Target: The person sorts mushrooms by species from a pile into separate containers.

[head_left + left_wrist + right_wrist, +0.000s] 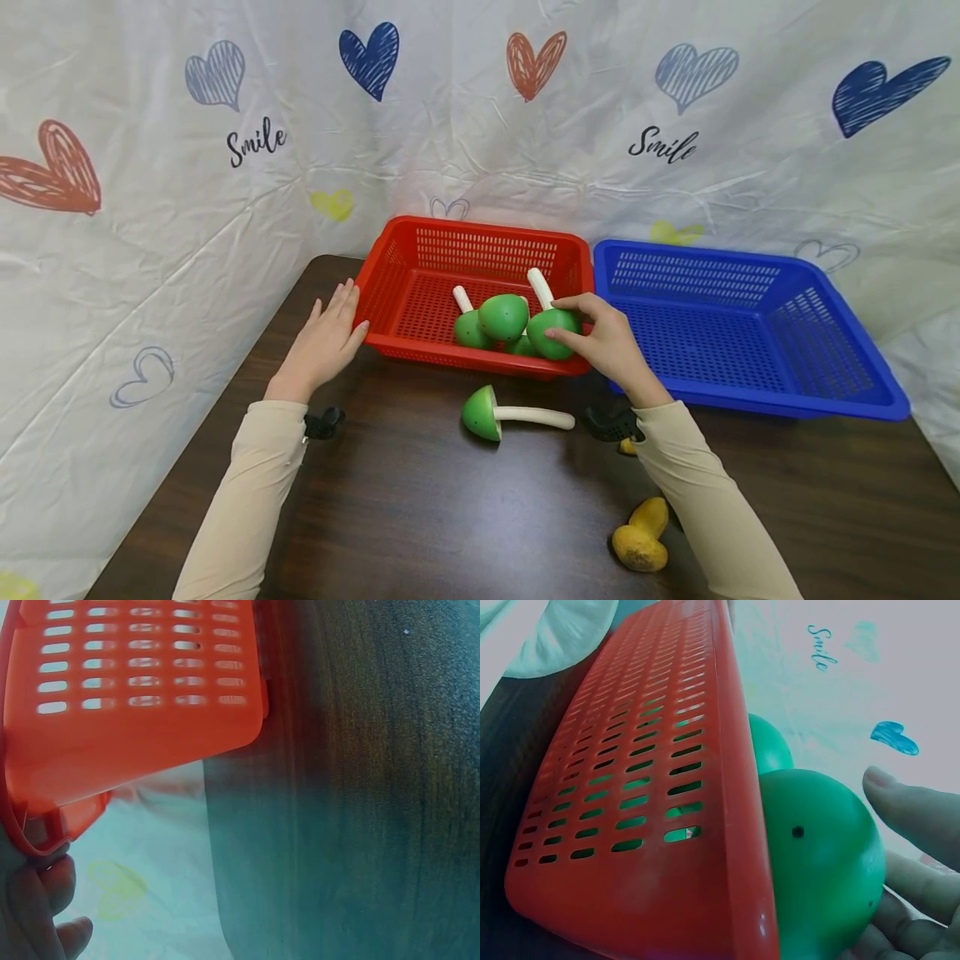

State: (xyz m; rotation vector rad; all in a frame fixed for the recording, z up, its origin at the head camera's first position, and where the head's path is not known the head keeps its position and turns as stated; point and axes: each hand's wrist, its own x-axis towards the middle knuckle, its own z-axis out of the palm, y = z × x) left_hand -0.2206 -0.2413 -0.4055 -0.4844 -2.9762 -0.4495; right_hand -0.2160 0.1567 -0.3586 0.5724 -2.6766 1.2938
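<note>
My right hand [604, 339] holds a green-capped toy mushroom [552, 335] by its cap at the right front corner of the red basket [480, 363], the white stem pointing up and back. In the right wrist view, the round green cap [821, 862] bulges past the basket rim, with the thumb and fingers around it. Other green mushrooms [503, 317] lie together in the basket beside it. Fairly straight fingers of my left hand [321, 346] rest against the basket's left rim. The left wrist view has the fingertips [58, 883] right at that rim.
Another green mushroom [483, 414] lies on its side on the dark table [405, 517], in front of the red basket. A blue basket [750, 398] stands at the right. Yellow, lumpy objects [640, 546] lie near my right forearm. A white printed cloth [480, 108] hangs behind.
</note>
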